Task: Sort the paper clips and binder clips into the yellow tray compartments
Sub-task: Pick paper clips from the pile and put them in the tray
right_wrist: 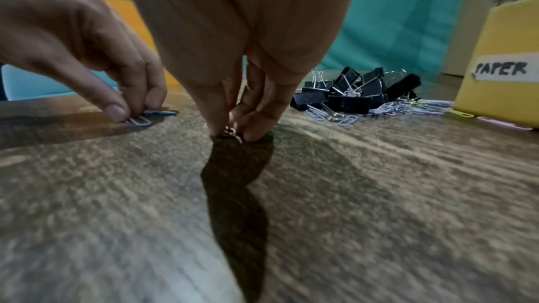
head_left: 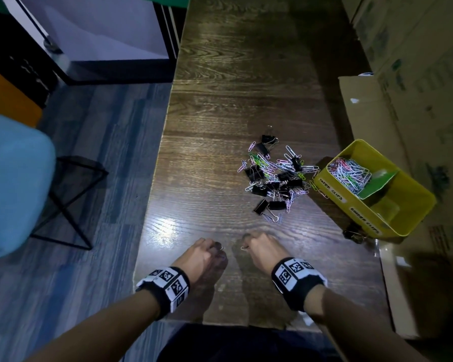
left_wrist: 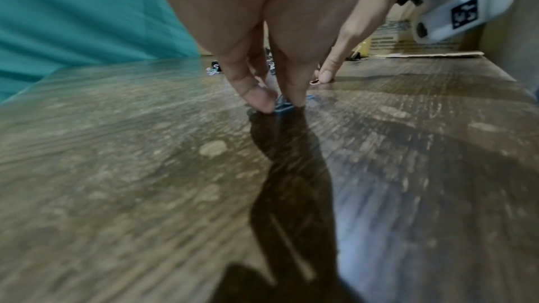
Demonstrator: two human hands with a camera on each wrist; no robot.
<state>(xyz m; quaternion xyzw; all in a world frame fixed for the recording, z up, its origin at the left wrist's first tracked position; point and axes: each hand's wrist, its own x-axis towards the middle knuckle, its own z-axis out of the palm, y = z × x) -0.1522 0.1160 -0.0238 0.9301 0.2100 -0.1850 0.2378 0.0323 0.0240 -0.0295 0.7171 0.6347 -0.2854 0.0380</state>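
Note:
A mixed pile (head_left: pixel 275 178) of black binder clips and coloured paper clips lies mid-table, also seen in the right wrist view as the pile (right_wrist: pixel 358 96). The yellow tray (head_left: pixel 403 226) stands to its right; its far compartment, labelled for paper clips, holds many paper clips (head_left: pixel 348 173). Near the table's front, my left hand (head_left: pixel 216 248) pinches a bluish paper clip (left_wrist: pixel 282 106) against the wood. Just to its right, my right hand (head_left: pixel 246 245) pinches a small paper clip (right_wrist: pixel 230 131) on the tabletop. Both hands are well short of the pile.
Cardboard boxes (head_left: pixel 403 74) line the table's right side, behind and beside the tray. A stray black binder clip (head_left: pixel 353 235) lies at the tray's near corner. A teal chair (head_left: pixel 13 178) stands on the floor beyond the table's left edge (head_left: pixel 152 178).

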